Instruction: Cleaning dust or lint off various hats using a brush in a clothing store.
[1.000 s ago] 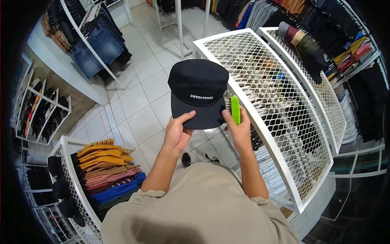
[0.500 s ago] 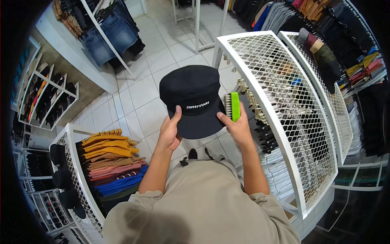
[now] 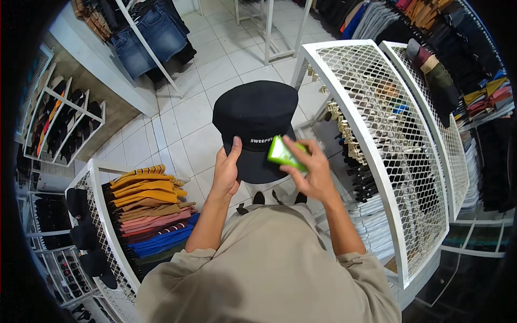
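Note:
A black cap [image 3: 255, 107] with light lettering on its front is held out before me, its brim toward my body. My left hand [image 3: 228, 169] grips the brim's left side, thumb on top. In my right hand [image 3: 311, 169] is a green brush [image 3: 284, 154], slightly blurred, its back facing up. The brush lies over the right part of the brim and covers some of the lettering. Its bristles are hidden beneath it, so I cannot tell whether they touch the cloth.
On my right stands a white mesh-topped rack [image 3: 371, 107] with hanging garments. Folded-looking yellow, pink and blue garments [image 3: 153, 204] hang at my left. Denim shorts [image 3: 156, 40] hang at the far left, above a white tiled floor [image 3: 202, 145]. Black caps [image 3: 86, 237] line the left rack's side.
My right hand has let go of the brim and swung the brush left over it, turning its green back upward. The left hand keeps its hold on the cap.

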The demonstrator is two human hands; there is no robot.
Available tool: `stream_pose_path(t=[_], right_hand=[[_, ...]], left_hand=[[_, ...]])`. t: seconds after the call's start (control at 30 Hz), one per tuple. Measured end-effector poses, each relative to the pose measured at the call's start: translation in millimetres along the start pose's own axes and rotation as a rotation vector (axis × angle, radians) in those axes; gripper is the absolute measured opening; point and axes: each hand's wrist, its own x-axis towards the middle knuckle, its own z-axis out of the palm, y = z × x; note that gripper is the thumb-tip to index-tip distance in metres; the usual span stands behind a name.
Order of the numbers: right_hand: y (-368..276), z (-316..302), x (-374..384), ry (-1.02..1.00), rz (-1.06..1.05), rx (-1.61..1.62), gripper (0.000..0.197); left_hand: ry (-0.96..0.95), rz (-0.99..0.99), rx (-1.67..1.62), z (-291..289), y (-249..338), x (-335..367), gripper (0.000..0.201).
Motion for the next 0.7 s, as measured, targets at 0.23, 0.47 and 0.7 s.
stream_pose_path(t=[0.23,0.47,0.7], right_hand=[[-2.7,20.4,2.0,0.095,0.067,-0.109,0.063],[11.5,13.1,21.8,0.458,0.203,-0.071,0.068],[-12.3,35.7,-5.9,0.136,0.037,-0.016,0.071]], left_hand=[[-0.018,0.132,-0.029,-8.0,-7.8,16.6,0.049],[0.035,0.335,0.165,10.6,-2.9,21.3,0.048],[0.024,0.237,0.034,19.3,-8.7,30.8,0.046]])
